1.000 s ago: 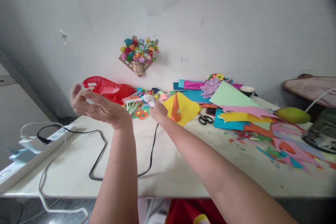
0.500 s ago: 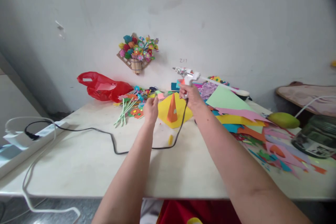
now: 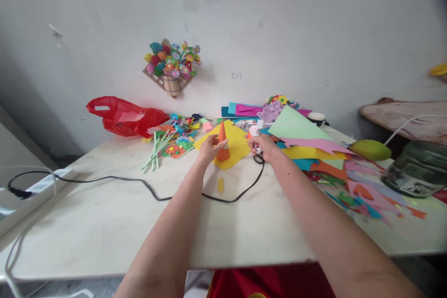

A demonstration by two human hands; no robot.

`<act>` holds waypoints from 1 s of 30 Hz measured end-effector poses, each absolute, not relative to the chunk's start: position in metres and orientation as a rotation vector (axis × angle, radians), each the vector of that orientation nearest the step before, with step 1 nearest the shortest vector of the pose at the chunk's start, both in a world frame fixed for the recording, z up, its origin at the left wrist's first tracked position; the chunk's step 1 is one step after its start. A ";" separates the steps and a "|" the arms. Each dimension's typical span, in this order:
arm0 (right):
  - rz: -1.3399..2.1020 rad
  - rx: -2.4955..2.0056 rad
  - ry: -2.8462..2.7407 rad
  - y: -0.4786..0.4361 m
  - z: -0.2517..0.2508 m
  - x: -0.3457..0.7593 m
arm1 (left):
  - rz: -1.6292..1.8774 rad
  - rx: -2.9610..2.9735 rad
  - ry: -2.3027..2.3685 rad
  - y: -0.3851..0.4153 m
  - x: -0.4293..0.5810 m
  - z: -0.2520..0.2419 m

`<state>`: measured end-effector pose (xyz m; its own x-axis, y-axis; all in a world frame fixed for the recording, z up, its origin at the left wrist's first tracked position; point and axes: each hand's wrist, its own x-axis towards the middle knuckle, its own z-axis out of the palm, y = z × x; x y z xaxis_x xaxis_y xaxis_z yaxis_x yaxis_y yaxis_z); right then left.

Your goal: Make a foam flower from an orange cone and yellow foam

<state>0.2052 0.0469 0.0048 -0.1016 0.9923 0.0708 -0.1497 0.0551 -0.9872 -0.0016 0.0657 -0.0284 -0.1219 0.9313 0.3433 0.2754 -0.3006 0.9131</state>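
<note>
On a yellow sheet (image 3: 240, 142) stands an orange paper cone (image 3: 224, 152), upright. My left hand (image 3: 208, 149) is at the cone's left side, thumb and fingers apart, the thumb reaching across its front; firm contact cannot be made out. My right hand (image 3: 261, 145) is wrapped round the handle of a white glue gun (image 3: 256, 125), low over the table to the right of the cone. From the gun's handle a black cord (image 3: 223, 201) runs left across the table. A small yellow piece (image 3: 220, 184) lies in front of the sheet.
Stacked coloured sheets (image 3: 300, 130) and scraps lie right, beside a glass jar (image 3: 417, 170) and a yellow-green fruit-like object (image 3: 370, 149). At left are a red plastic bag (image 3: 127, 118), pale green sticks (image 3: 157, 149), paper flowers (image 3: 174, 150) and a power strip (image 3: 45, 187).
My right hand has lowered the glue gun from above the table to beside the yellow sheet. My left hand has moved right to the orange cone. The view has shifted slightly.
</note>
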 end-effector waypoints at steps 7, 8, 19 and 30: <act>1.408 -1.251 -1.159 0.038 0.003 0.213 | 1.478 1.510 1.232 0.062 0.012 -0.031; 1.412 -1.269 -1.174 0.036 0.005 0.212 | 1.493 1.503 1.243 0.062 0.013 -0.031; 1.370 -1.368 -1.219 0.032 0.005 0.209 | 1.504 1.623 1.471 0.067 0.016 -0.040; 1.397 -1.102 -1.251 0.027 0.007 0.205 | 1.768 0.526 0.809 0.063 0.008 -0.024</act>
<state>0.2050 0.0270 0.0069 -0.1659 0.9855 -0.0368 -0.0715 -0.0492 -0.9962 0.0079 0.0631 -0.0245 -0.3317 0.9428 -0.0348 -0.6430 -0.1989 0.7396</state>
